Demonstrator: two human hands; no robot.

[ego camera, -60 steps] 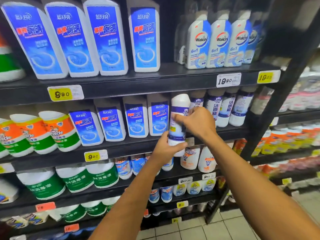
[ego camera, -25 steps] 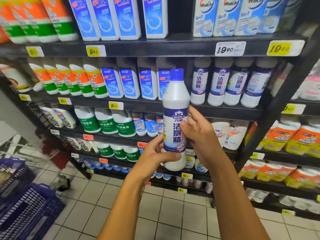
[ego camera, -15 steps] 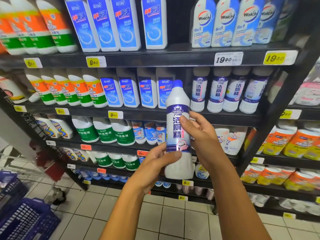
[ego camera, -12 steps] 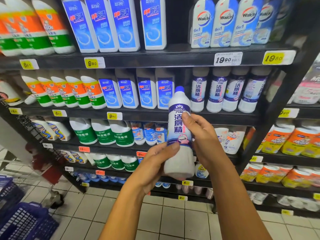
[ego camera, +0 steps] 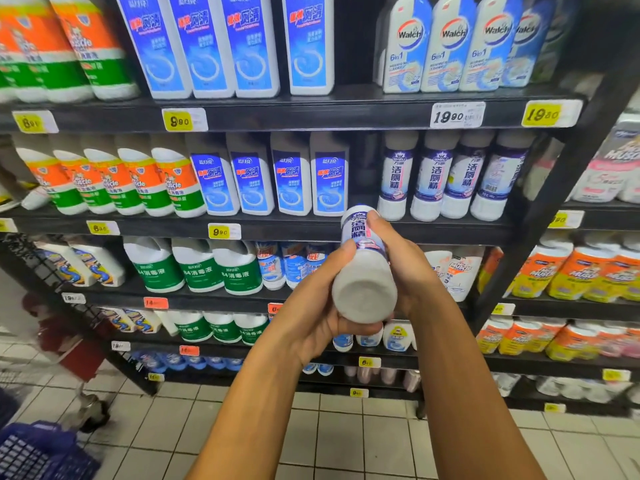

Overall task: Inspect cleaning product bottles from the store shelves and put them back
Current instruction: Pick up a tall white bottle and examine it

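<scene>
A white bottle with a purple label (ego camera: 363,271) is tipped away from me so its round base faces the camera and its cap points toward the shelves. My left hand (ego camera: 311,306) cups its underside and left side. My right hand (ego camera: 405,261) wraps its right side, fingers over the label. Matching white and purple bottles (ego camera: 446,178) stand in a row on the second shelf (ego camera: 433,230), with a dark gap (ego camera: 363,168) to their left.
Blue-labelled bottles (ego camera: 294,181) and orange-green bottles (ego camera: 138,181) fill the same shelf to the left. Walch bottles (ego camera: 446,43) stand on the top shelf. Green-labelled jugs (ego camera: 201,268) sit lower. A blue basket (ego camera: 38,455) is at bottom left on the tiled floor (ego camera: 346,438).
The bottle was lifted off the shelf and held upright with its label toward me. It has since tipped forward so that its base faces me, and my left hand has slid beneath it.
</scene>
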